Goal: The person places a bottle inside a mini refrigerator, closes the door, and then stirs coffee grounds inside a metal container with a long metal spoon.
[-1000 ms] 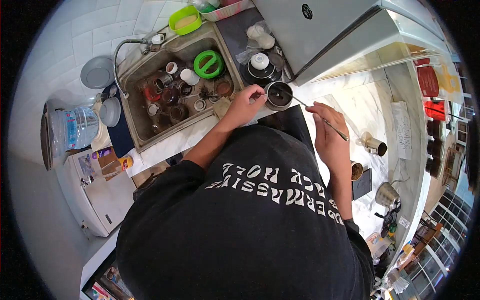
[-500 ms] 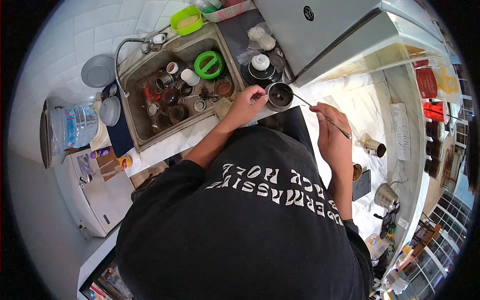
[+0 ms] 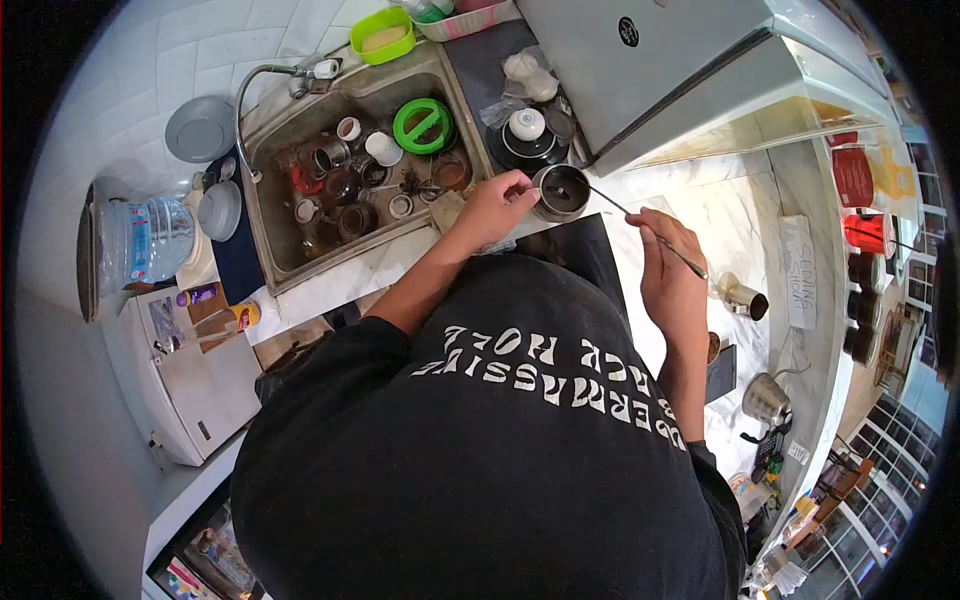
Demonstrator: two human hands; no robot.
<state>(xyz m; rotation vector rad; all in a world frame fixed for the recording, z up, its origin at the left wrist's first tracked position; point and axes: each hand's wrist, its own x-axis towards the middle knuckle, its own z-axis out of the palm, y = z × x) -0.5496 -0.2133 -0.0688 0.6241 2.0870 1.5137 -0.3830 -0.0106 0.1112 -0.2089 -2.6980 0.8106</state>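
Note:
A small metal pot (image 3: 563,211) with dark contents is at the counter edge, right of the sink. My left hand (image 3: 497,208) is closed at its left side, the fingers pinched on what looks like its handle, mostly hidden. My right hand (image 3: 668,262) grips a long thin metal spoon (image 3: 613,200) near the end of its shaft. The spoon slants up and left, its far end reaching the pot's rim. Whether its tip is inside the pot I cannot tell. Just behind the pot sits a black lidded vessel with a white knob (image 3: 527,126).
The sink (image 3: 290,262) at left holds several cups, jars and a green round lid (image 3: 422,126). A refrigerator-like grey cabinet (image 3: 665,60) stands behind. On the right counter are a metal pitcher (image 3: 741,297), a gooseneck kettle (image 3: 766,398) and a dark flat pad (image 3: 721,373).
The view has shifted slightly. Both hands keep their grips on the pot and the spoon, and the spoon's shaft has tilted a little.

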